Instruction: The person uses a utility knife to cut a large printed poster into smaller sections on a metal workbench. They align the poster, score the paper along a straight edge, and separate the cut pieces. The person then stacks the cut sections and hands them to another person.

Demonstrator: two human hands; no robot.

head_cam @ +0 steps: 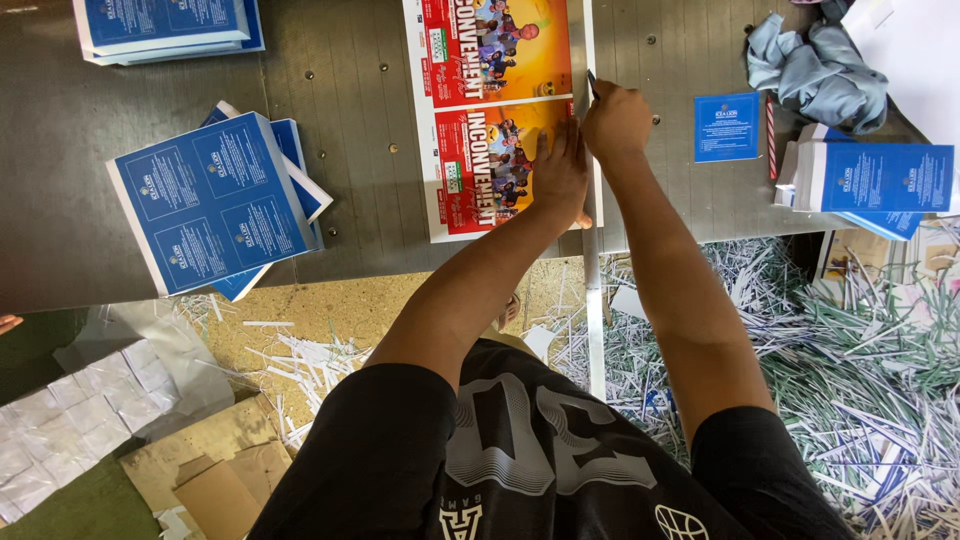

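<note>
My left hand (560, 170) lies flat with spread fingers on a printed sheet of red and orange posters (490, 100) on the grey work table (350, 130). It presses the sheet's right side near a long metal ruler (592, 240) that runs along the sheet's edge. My right hand (615, 118) is closed around a small cutter whose dark tip (591, 82) shows above the knuckles, right beside the ruler.
Stacks of blue printed sheets (215, 200) lie left and at the top left (165, 25). More blue sheets (880, 178), a small blue card (727, 127) and a grey cloth (815, 70) sit right. Paper strips (860, 380), cardboard (205, 465) and a white sheet litter the floor.
</note>
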